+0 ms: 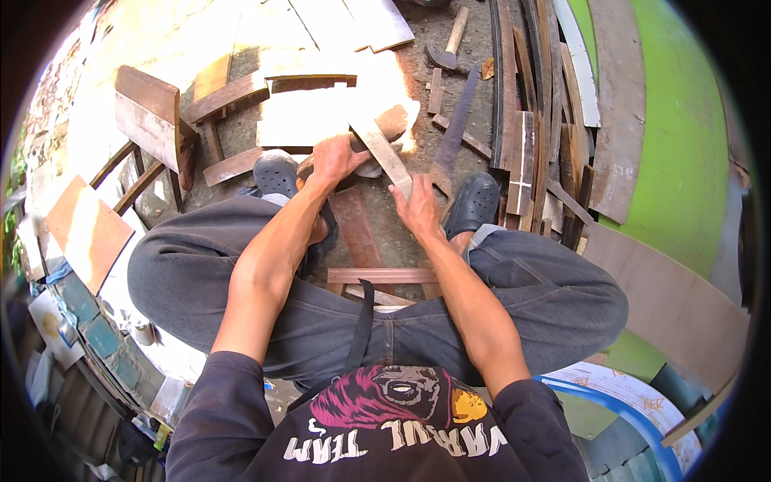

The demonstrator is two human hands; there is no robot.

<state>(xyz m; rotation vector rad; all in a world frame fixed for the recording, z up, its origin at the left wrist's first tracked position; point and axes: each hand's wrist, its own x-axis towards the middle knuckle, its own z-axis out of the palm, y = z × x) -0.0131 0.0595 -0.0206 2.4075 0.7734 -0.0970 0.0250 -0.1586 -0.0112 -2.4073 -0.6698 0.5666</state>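
Note:
My right hand (420,206) is closed on the near end of a flat, pale wooden strip (384,154). The strip slants away to the upper left and crosses a brown, rounded piece of wood (393,122). My left hand (333,159) is closed beside the strip, near the rounded wood. A bit of brown shows past its outer side, but its fingers hide what it grips. Just right of the strip, a handsaw (456,128) lies on the ground, handle toward my right shoe (474,201).
A hammer (452,44) lies beyond the saw. Long boards (546,104) are stacked on the right, beside a green panel (671,104). A small wooden chair-like piece (152,120) stands at left. Offcuts (357,225) lie between my feet, and a bright board (289,120) lies ahead.

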